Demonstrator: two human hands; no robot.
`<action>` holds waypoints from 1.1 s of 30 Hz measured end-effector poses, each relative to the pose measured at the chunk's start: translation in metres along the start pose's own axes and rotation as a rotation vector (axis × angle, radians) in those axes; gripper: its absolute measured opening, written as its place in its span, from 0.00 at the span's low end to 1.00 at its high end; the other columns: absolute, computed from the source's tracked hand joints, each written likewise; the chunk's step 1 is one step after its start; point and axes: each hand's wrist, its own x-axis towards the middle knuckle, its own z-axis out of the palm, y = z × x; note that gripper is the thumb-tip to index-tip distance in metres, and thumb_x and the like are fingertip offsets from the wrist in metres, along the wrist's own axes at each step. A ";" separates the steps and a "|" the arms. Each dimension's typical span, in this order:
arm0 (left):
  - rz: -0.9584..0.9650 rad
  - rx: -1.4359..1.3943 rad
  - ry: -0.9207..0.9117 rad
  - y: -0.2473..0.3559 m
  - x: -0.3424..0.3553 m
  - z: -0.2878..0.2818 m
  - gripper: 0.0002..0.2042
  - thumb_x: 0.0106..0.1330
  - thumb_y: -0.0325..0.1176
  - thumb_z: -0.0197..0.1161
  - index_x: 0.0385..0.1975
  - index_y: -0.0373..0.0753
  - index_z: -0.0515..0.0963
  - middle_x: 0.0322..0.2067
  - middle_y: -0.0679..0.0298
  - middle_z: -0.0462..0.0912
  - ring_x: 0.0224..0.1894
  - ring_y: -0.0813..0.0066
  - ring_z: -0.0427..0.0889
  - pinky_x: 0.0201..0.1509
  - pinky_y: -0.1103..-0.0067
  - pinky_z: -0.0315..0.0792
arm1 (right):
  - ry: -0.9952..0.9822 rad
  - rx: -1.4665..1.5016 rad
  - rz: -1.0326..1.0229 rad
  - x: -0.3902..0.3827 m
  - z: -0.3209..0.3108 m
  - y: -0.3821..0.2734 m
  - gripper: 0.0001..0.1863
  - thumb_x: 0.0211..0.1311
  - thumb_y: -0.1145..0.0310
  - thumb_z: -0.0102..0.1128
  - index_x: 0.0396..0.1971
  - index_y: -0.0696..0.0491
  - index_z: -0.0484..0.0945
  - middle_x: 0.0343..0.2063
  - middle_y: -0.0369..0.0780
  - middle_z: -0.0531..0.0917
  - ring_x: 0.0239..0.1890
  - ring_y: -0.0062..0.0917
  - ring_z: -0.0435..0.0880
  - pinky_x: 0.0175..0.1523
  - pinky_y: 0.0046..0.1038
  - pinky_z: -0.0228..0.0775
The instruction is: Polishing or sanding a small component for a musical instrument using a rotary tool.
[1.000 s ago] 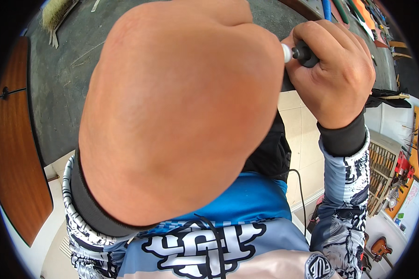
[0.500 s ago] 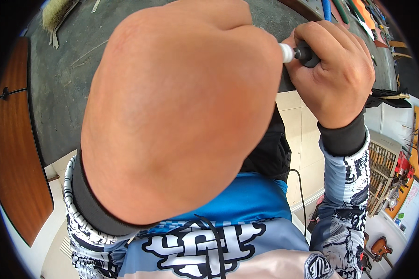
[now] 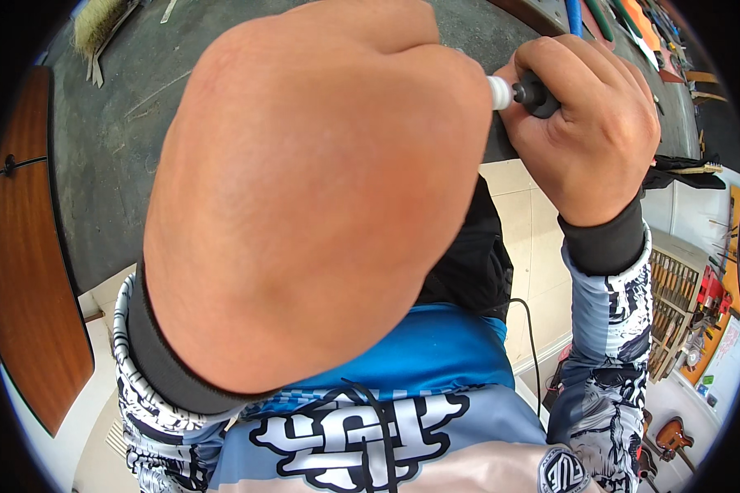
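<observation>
My left hand (image 3: 321, 189) is raised very close to the view and fills its middle, its back turned up. The fingers look curled, but most of them are hidden behind the hand. From its right side pokes the end of a white, ribbed cylindrical piece (image 3: 500, 93). Opposite it, my right hand (image 3: 596, 123) is wrapped round a black, round-bodied tool (image 3: 538, 95). The tool's narrow dark tip points left at the white piece, touching it or almost so. The rest of both things is hidden in the hands.
Under the hands lies a dark grey worktop (image 3: 107, 181). A bristle brush (image 3: 99, 25) is at its far left, and pliers with blue handles (image 3: 575, 16) and other tools at its far right. A brown wooden panel (image 3: 33, 271) stands left; a tool rack (image 3: 674, 304) is at the right.
Both hands have shifted very slightly to the left together. Their grips look the same.
</observation>
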 end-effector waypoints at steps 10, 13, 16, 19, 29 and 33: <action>-0.042 0.010 -0.006 0.006 0.000 -0.009 0.06 0.55 0.17 0.67 0.32 0.32 0.81 0.28 0.60 0.80 0.25 0.69 0.79 0.29 0.79 0.73 | 0.043 0.030 -0.026 0.005 0.000 -0.002 0.13 0.34 0.76 0.72 0.26 0.49 0.81 0.25 0.35 0.82 0.29 0.34 0.82 0.37 0.30 0.73; -0.034 -0.032 0.000 0.000 0.001 0.004 0.06 0.56 0.16 0.67 0.32 0.32 0.81 0.28 0.60 0.80 0.24 0.69 0.79 0.29 0.79 0.73 | -0.033 -0.042 0.041 -0.003 0.001 0.000 0.12 0.37 0.75 0.73 0.26 0.49 0.81 0.26 0.36 0.83 0.30 0.34 0.82 0.38 0.31 0.73; -0.033 -0.048 -0.005 0.002 0.003 0.000 0.06 0.57 0.17 0.66 0.33 0.32 0.81 0.28 0.61 0.80 0.24 0.71 0.78 0.28 0.80 0.71 | 0.036 -0.043 0.104 -0.007 0.002 0.007 0.10 0.43 0.72 0.74 0.28 0.50 0.83 0.26 0.37 0.84 0.30 0.35 0.83 0.37 0.30 0.74; -0.129 -0.090 -0.051 0.008 0.006 -0.002 0.04 0.60 0.18 0.65 0.34 0.31 0.81 0.28 0.62 0.79 0.25 0.75 0.76 0.29 0.83 0.69 | 0.101 -0.026 0.272 -0.013 -0.003 0.015 0.09 0.49 0.69 0.74 0.29 0.52 0.83 0.24 0.39 0.84 0.26 0.31 0.83 0.35 0.27 0.74; -0.449 -0.502 -0.006 0.024 0.013 -0.027 0.05 0.70 0.25 0.61 0.37 0.28 0.80 0.31 0.69 0.78 0.31 0.87 0.70 0.36 0.87 0.64 | 0.301 0.070 0.563 -0.012 -0.033 0.040 0.09 0.49 0.68 0.72 0.27 0.55 0.83 0.18 0.42 0.80 0.19 0.31 0.78 0.31 0.26 0.72; -0.459 -0.538 0.008 0.023 0.009 -0.021 0.05 0.70 0.23 0.61 0.38 0.27 0.80 0.32 0.69 0.77 0.32 0.87 0.71 0.37 0.87 0.64 | 0.313 0.128 0.640 -0.018 -0.030 0.052 0.09 0.53 0.68 0.70 0.26 0.57 0.81 0.16 0.39 0.76 0.19 0.19 0.66 0.30 0.22 0.67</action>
